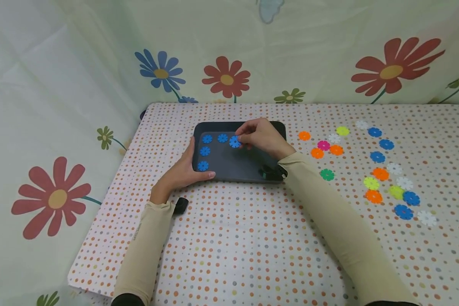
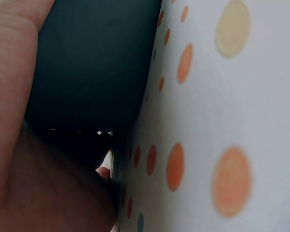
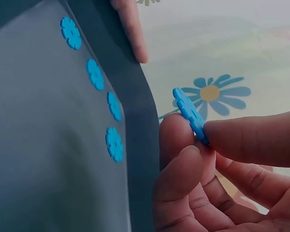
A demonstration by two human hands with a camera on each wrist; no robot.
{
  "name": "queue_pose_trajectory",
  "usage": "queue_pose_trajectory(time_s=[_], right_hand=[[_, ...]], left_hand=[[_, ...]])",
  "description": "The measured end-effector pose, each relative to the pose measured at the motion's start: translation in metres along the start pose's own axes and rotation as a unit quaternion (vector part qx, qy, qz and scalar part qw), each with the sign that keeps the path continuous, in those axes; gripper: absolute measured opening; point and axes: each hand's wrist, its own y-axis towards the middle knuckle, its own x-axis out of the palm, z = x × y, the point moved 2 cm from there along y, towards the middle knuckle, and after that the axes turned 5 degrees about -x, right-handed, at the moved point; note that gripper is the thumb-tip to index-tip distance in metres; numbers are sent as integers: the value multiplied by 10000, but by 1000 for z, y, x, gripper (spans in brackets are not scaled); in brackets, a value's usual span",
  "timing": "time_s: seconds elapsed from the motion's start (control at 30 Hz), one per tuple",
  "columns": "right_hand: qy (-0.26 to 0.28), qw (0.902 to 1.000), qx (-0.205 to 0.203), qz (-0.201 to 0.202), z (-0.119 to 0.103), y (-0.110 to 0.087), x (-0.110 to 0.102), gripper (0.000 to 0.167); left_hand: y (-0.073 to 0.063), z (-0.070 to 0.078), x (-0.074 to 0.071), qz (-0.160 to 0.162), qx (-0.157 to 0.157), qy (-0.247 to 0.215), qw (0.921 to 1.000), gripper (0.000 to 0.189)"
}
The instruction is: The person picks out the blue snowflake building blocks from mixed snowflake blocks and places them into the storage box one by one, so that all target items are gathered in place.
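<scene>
A dark grey rectangular tray lies on the dotted table. My left hand holds its near left corner, thumb along the front rim and fingers up the left side; in the left wrist view the tray's dark wall rises beside the thumb. Between thumb and fingertips, my right hand pinches a blue notched plastic disc over the tray's far side. Several matching blue discs lie flat inside, forming a column along the left wall and a short row along the far wall.
Right of the tray, loose notched discs lie scattered on the table: orange, pink, green, yellow, white and blue. A flower-print curtain hangs behind the table's far edge.
</scene>
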Motion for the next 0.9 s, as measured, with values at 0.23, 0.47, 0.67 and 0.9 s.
queue_pose_trajectory(time_s=[0.23,0.47,0.67,0.9], right_hand=[[-43,9999,-48,-136,-2,11,10,17],[-285,9994,8,-194,-1,19,22,15],[-229,9992,83,-324,2,29,31,12],[-344,9987,158,-333,5,40,36,9]], left_hand=[[1,0,-2,68,9,64,10000,142],[-1,-1,-1,20,-55,22,10000,141],[-2,-1,-1,23,-70,-3,10000,140],[0,-3,-1,26,-25,17,10000,143]])
